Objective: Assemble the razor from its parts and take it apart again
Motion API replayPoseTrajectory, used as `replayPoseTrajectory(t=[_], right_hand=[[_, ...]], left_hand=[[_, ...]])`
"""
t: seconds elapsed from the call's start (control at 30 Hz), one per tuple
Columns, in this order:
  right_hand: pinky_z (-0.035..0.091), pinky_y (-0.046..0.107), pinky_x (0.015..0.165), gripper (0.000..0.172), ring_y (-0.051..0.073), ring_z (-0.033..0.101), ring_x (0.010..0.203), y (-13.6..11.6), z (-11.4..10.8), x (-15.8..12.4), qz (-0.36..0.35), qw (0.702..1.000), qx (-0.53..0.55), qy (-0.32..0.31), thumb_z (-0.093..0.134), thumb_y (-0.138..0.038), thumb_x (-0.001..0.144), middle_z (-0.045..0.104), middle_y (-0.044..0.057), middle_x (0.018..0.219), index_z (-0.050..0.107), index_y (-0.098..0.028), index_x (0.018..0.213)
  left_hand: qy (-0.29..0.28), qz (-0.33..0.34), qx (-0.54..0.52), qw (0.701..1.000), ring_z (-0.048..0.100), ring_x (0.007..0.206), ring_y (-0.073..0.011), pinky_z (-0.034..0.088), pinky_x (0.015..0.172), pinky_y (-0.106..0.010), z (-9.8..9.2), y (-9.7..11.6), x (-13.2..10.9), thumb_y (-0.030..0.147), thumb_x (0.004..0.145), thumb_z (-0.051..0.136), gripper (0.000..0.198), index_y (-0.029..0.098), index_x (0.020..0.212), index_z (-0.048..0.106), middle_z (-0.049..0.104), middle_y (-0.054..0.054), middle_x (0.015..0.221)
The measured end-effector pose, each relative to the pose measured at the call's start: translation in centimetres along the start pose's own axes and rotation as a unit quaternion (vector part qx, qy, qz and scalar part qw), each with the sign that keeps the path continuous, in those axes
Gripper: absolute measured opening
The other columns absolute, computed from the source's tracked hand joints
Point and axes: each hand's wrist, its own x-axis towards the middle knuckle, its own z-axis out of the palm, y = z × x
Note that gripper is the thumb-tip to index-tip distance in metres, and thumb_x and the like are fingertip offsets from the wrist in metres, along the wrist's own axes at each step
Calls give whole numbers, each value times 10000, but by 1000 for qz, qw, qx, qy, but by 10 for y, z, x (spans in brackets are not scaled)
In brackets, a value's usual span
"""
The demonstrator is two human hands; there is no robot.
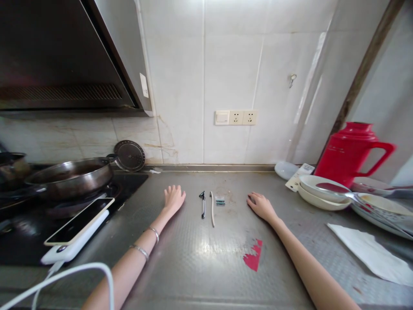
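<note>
Both of my hands rest palm down on the steel counter [200, 254]. My left hand [173, 199] lies flat with its fingers stretched out, holding nothing; two bangles circle that forearm. My right hand [260, 206] also lies flat and empty, fingers slightly curved. Between them lie a black razor handle [203, 203], a thin white stick [212, 209] and a small pack of razor blades [220, 200]. The razor handle is the item nearest my left hand; the blade pack is nearest my right.
A phone on a white power bank [75, 230] with a cable sits on the black hob at left, behind it a pan [69, 177]. At right stand a red thermos jug [350, 153], stacked bowls [324, 191] and a paper towel [371, 254]. A red scrap [253, 256] lies on the counter.
</note>
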Motion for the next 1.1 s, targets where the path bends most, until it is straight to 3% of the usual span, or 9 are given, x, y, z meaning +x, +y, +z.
replayPoseTrajectory(t=[0.07, 0.17, 0.33, 0.43, 0.6, 0.73, 0.9, 1.0, 1.1], right_hand=[[352, 384, 947, 411, 273, 452, 1185, -1, -1, 0, 2, 1000, 2, -1, 388, -379, 845, 530, 135, 1264, 602, -184, 1137], [346, 376, 953, 415, 266, 452, 1184, -2, -2, 0, 2, 1000, -5, -7, 382, -378, 848, 528, 134, 1267, 600, -179, 1139], [360, 371, 942, 433, 265, 444, 1192, -2, -4, -1, -1, 1000, -20, -14, 356, -383, 859, 526, 134, 1269, 591, -167, 1152], [364, 371, 939, 448, 272, 452, 1183, -2, -3, 0, 0, 1000, -24, -13, 349, -393, 860, 527, 137, 1268, 590, -158, 1155], [357, 352, 947, 431, 256, 455, 1182, 0, 0, 1, -6, 1000, -21, -4, 366, -384, 857, 534, 137, 1260, 597, -159, 1143], [360, 355, 940, 406, 255, 464, 1172, 1, 1, 1, -2, 1000, -15, 2, 391, -375, 850, 539, 133, 1255, 603, -175, 1133], [365, 361, 930, 399, 260, 464, 1169, 0, 0, 1, 1, 1000, -13, 4, 390, -375, 850, 545, 129, 1248, 609, -182, 1121], [373, 361, 920, 402, 260, 471, 1161, -1, 0, 0, -2, 1000, -15, 4, 380, -377, 852, 547, 126, 1246, 608, -182, 1119], [375, 366, 915, 404, 263, 474, 1155, -1, -1, 0, 0, 1000, -17, 3, 382, -383, 850, 542, 125, 1252, 606, -183, 1121]], left_hand=[[-18, 29, -42, 999, 539, 1026, -245, 372, 871, -357, -10, 14, 0, 302, 839, 413, 272, 172, 979, 607, 631, -115, 1050], [-118, 35, -130, 984, 609, 869, -191, 417, 726, -277, -16, 40, -2, 318, 809, 476, 201, 204, 847, 638, 673, -72, 939], [-136, 30, -118, 983, 631, 858, -248, 428, 673, -298, -8, 72, -4, 481, 720, 561, 314, 187, 783, 653, 688, -116, 889], [-160, 20, -107, 981, 636, 862, -282, 435, 666, -315, -1, 80, 0, 432, 672, 609, 283, 162, 741, 655, 685, -163, 866], [-175, -23, -209, 962, 633, 835, -280, 418, 642, -295, 3, 82, 7, 231, 622, 642, 134, 152, 536, 574, 664, -131, 698], [-199, -62, -378, 902, 628, 696, -227, 396, 563, -244, 0, 75, 11, 245, 643, 656, 299, 146, 424, 478, 575, -60, 509], [-246, -100, -525, 809, 586, 494, -137, 429, 486, -231, -9, 64, 16, 293, 770, 559, 216, 133, 626, 541, 610, -39, 558], [-239, -143, -599, 751, 552, 450, -101, 456, 480, -226, -11, 60, 19, 264, 820, 485, 182, 138, 692, 513, 590, -20, 557], [-226, -187, -645, 706, 466, 380, -61, 400, 405, -181, -9, 56, 20, 231, 838, 429, 189, 141, 680, 483, 519, 13, 499]])
